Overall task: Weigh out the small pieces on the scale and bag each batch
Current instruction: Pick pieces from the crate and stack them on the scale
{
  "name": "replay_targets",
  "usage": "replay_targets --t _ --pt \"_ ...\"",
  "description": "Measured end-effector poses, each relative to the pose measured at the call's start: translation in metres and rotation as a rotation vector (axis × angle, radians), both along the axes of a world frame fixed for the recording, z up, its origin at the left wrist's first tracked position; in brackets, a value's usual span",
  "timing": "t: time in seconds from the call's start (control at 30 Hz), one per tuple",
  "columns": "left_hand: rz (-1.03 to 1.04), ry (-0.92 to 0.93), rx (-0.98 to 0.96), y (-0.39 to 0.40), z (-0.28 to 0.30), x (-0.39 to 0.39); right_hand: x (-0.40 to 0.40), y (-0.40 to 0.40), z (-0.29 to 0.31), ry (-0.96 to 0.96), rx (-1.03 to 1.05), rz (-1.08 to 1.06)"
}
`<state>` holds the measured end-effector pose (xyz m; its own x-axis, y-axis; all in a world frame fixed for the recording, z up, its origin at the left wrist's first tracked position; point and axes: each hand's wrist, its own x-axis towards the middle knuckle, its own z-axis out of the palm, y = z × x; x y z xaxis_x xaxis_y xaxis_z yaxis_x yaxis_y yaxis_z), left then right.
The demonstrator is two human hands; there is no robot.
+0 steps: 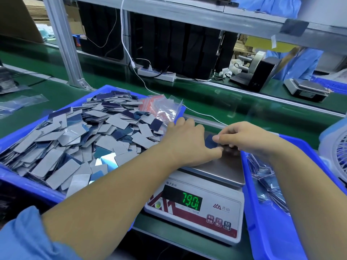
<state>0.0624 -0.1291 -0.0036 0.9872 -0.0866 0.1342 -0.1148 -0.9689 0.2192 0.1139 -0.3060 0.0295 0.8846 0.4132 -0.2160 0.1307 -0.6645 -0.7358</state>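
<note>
A white electronic scale (197,209) stands in front of me, its green display reading 790. On its steel pan (223,169) lies a small stack of dark blue pieces (211,141). My left hand (185,141) rests on the stack's left side with fingers curled round it. From the right, my right hand (246,137) pinches the same stack with thumb and fingertips. A blue tray (28,186) on the left holds a large heap of grey and blue rectangular pieces (84,139). Empty clear bags with red strips (161,107) lie at that tray's far corner.
A second blue tray (266,212) on the right holds filled clear bags (266,181). A white fan (336,147) stands at the far right. Across the green belt are a power strip (155,73), a black label machine (257,72), another scale (306,90) and a person in blue.
</note>
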Motion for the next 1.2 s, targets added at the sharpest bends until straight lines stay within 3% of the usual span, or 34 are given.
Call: replay_targets --t 0.17,0.57,0.97,1.2 --pt "-0.016 -0.025 0.033 -0.005 -0.006 -0.001 -0.003 0.0 -0.002 -0.01 -0.031 -0.006" --pt "-0.035 0.026 -0.089 -0.006 0.004 -0.002 -0.004 0.004 -0.005 -0.119 -0.129 -0.041" --pt "-0.145 0.083 -0.239 -0.003 0.009 -0.006 -0.009 -0.005 -0.005 -0.12 -0.077 0.124" --pt "-0.23 0.088 -0.376 0.003 0.01 -0.005 -0.01 -0.004 -0.008 -0.318 -0.025 0.171"
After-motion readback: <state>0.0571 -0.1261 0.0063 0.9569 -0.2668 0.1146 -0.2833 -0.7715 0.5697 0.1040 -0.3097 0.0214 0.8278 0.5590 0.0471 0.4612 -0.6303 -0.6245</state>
